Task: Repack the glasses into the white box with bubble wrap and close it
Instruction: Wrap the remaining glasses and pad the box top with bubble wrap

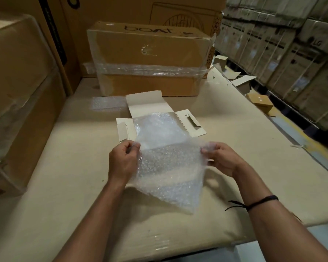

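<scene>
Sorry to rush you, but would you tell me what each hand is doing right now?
Left hand: closed, pinching the left edge of the bubble wrap sheet.
Right hand: closed, pinching the sheet's right edge.

On the cardboard-covered table (64, 167) lie a white box (144, 103), bubble wrap (108, 103) and a taped carton (150, 59).

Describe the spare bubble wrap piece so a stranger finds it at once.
Start at the big taped brown carton at the back of the table. Before its left end, left of the open white box, lies a small flat bubble wrap piece. Unlike the larger sheet, it lies untouched.
</scene>
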`<state>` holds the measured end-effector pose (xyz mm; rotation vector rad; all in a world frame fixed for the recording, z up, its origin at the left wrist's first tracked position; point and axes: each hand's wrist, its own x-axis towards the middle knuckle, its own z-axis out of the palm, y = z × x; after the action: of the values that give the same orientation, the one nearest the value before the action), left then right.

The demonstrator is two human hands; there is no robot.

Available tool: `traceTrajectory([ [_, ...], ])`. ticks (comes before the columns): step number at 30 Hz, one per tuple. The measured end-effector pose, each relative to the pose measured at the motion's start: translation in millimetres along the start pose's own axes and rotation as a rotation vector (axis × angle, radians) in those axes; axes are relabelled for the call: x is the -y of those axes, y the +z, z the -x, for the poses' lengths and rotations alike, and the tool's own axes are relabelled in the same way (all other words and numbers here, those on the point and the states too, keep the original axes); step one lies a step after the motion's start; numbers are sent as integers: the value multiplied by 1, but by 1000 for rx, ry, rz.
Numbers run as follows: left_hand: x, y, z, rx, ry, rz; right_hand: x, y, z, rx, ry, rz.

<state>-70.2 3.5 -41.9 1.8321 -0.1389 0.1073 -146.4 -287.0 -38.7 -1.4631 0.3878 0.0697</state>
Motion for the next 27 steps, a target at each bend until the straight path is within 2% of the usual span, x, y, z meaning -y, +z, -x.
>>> traceTrajectory([
  [3,8,1,6,112,-40,-70,20,6,0,-116,-95,-155],
  [5,11,-1,9,209,-72,-155,38,11,-2,-174,-182,-24],
  [7,6,-2,13,177,-10,-311,56,17,-6,-177,-269,154],
  [11,-24,0,20,-117,310,-463,86,32,-16,24,-309,405],
  [14,-41,14,7,-88,478,-543,104,43,-24,194,-297,611],
  [17,-58,30,-9,107,421,-515,115,51,-31,324,-286,750],
  [20,-71,39,-22,229,272,-266,120,52,-39,390,-286,737],
  [23,-75,44,-30,186,295,-258,118,36,-47,454,-216,592],
  [27,-78,47,-38,-9,338,-257,105,2,-54,642,-79,538],
])
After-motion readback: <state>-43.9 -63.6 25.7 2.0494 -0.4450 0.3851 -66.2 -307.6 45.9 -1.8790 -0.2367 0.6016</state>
